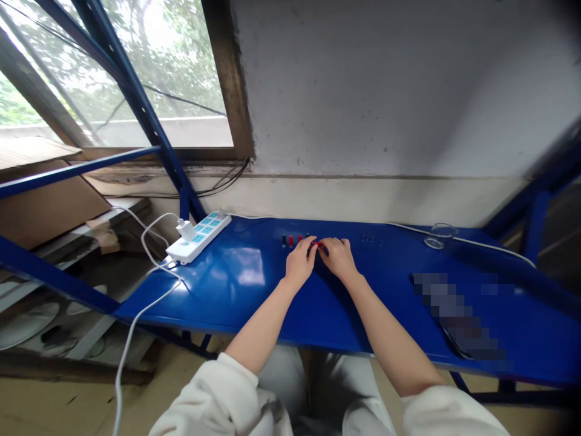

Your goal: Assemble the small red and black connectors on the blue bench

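Observation:
My left hand (300, 261) and my right hand (338, 257) meet above the blue shelf top, fingers pinched together. Between their fingertips shows a small red piece (319, 244), which both hands seem to grip; its exact kind is too small to make out. Just left of my left hand stand several small cylinder-shaped pieces in a row, among them a black one (284, 240) and a red one (291, 241). My left fingers partly cover the row's right end. To the right of my right hand lie several tiny metal-looking parts (367, 238).
A white power strip (200, 237) with a plugged-in charger (185, 229) lies at the left, its cable (131, 339) hanging over the edge. Clear round dishes (434, 243) rest at the back right. A blurred-out dark flat object (458, 321) lies front right. Blue posts (170, 163) frame the shelf.

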A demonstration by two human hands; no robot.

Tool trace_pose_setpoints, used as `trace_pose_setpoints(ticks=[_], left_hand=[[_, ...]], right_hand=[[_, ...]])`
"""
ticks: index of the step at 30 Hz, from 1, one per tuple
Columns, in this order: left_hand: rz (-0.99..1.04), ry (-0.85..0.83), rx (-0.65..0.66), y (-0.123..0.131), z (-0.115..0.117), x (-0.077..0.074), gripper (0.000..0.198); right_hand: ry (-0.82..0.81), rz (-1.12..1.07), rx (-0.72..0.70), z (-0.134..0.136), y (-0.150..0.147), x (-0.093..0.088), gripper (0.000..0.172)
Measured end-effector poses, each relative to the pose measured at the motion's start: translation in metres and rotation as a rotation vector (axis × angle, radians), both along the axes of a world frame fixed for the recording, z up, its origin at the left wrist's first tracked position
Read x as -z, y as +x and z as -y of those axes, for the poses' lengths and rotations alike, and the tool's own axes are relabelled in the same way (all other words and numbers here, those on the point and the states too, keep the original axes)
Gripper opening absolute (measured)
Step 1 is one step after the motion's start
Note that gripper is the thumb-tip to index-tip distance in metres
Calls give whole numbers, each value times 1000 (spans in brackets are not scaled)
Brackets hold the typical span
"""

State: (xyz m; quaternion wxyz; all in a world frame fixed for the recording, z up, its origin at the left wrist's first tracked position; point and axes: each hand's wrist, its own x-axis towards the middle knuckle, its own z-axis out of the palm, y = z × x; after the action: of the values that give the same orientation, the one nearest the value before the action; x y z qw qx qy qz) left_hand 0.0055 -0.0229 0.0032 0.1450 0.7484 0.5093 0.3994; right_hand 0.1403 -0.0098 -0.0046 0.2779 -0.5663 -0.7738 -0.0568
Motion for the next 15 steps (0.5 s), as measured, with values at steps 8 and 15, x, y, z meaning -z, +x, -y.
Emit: trace_pose_setpoints(ticks=[8,15], left_hand=[[108,-48,4,0,-5,4,24],[177,-87,47,1,-3,4,24]], right_hand=[[41,-227,-48,-1,6,-1,23],[-64,-676,8,-1,3,3,35]])
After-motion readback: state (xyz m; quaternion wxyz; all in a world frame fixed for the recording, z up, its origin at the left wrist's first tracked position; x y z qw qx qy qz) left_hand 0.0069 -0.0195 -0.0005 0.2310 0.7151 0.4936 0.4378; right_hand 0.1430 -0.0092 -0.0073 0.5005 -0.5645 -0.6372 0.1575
